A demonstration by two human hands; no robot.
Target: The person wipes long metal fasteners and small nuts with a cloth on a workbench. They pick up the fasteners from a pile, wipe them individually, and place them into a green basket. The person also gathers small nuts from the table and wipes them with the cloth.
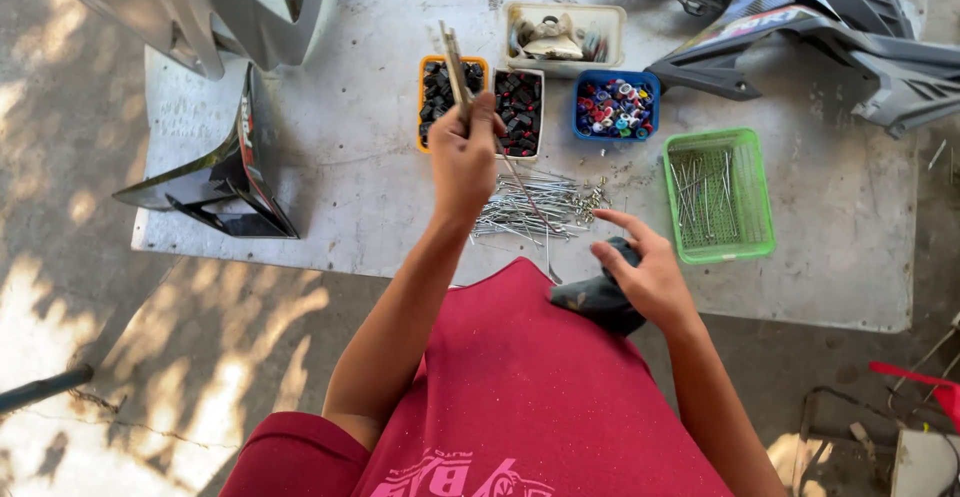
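Spokes stood bunched upright in the closed left hand, tips clear above the pile below; the right hand gripped a dark rag, forefinger extended toward that pile.

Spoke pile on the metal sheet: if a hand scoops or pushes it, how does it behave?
The spoke pile is thin, straight metal rods lying loose and criss-crossed, so it would probably scatter rather than move as one. Single rods likely roll on the flat metal sheet. The long spoke in the left hand looks straight, suggesting fair stiffness.
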